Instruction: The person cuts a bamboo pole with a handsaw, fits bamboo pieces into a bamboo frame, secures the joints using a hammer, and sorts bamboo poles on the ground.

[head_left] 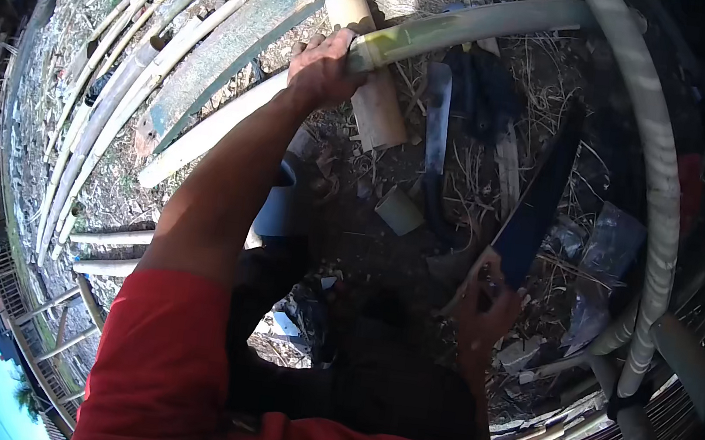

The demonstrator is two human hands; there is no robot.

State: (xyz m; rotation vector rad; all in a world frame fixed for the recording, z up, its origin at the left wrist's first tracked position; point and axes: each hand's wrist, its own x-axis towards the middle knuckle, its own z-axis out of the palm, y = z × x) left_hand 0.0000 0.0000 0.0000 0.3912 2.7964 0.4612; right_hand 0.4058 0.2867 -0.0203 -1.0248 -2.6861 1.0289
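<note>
My left hand [325, 67] is closed over a long bamboo pole [491, 24], near a yellow-green joint. The pole lies across a short, pale cylindrical piece [380, 116], perhaps a cut length of bamboo. Lower right, my right hand [486, 311] is wrapped round the handle of a handsaw [540, 195]. Its dark blade points up and away, apart from the pole. Between the hands a machete [437, 125] with a dark, curved handle lies on the ground. A small cut piece of bamboo [399, 212] sits beside it.
Several bamboo poles [127, 82] and a weathered green plank [256, 41] lie at the left. A thick curved bamboo pole [661, 179] runs down the right side. Clear plastic wrapping [612, 239] and dry shavings litter the ground. A grey-blue tube [277, 206] stands near my leg.
</note>
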